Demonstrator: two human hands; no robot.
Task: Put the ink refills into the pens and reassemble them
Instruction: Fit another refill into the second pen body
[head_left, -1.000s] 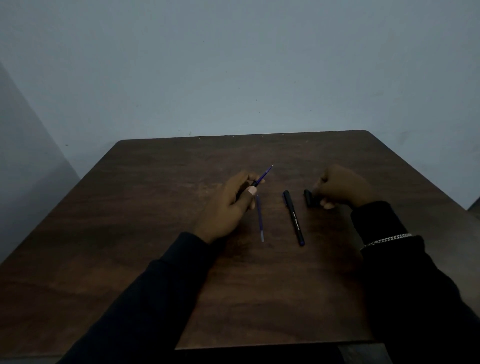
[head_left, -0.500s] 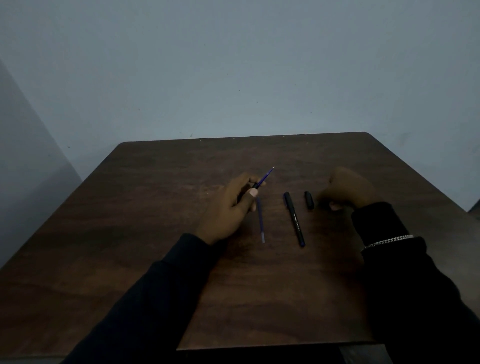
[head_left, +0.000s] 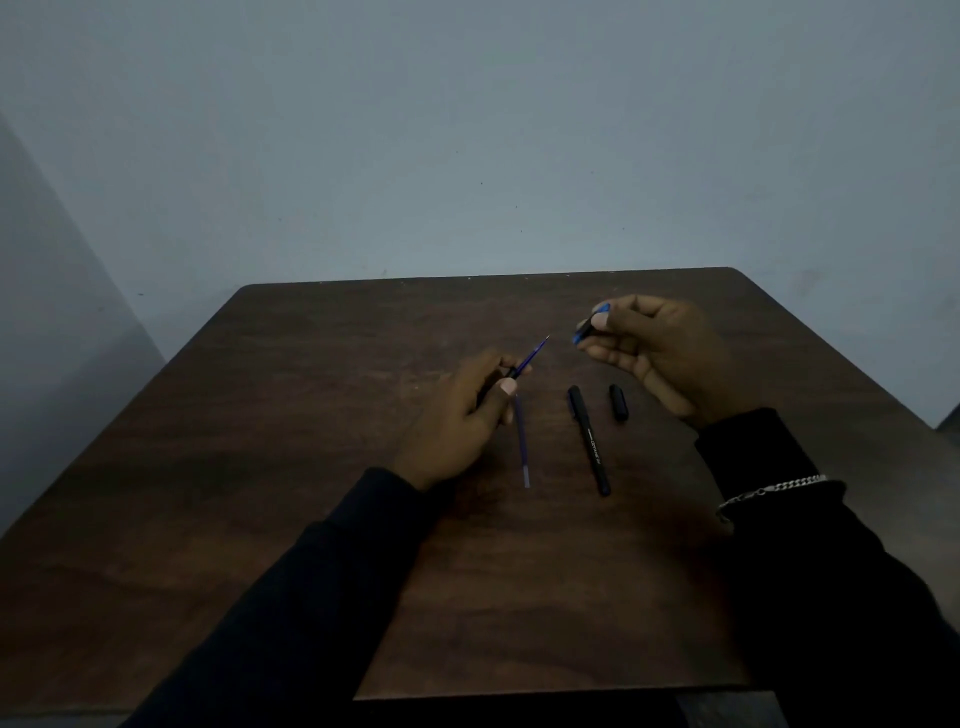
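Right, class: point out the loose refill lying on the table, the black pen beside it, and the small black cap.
loose refill (head_left: 522, 441), head view, middle of its thin blue shaft.
black pen (head_left: 589, 441), head view, mid-barrel by the printing.
small black cap (head_left: 618, 402), head view, centre of its body.

On the table (head_left: 311, 519), a loose refill (head_left: 522, 441) lies left of the pen (head_left: 589, 441), a cap (head_left: 618, 402) right
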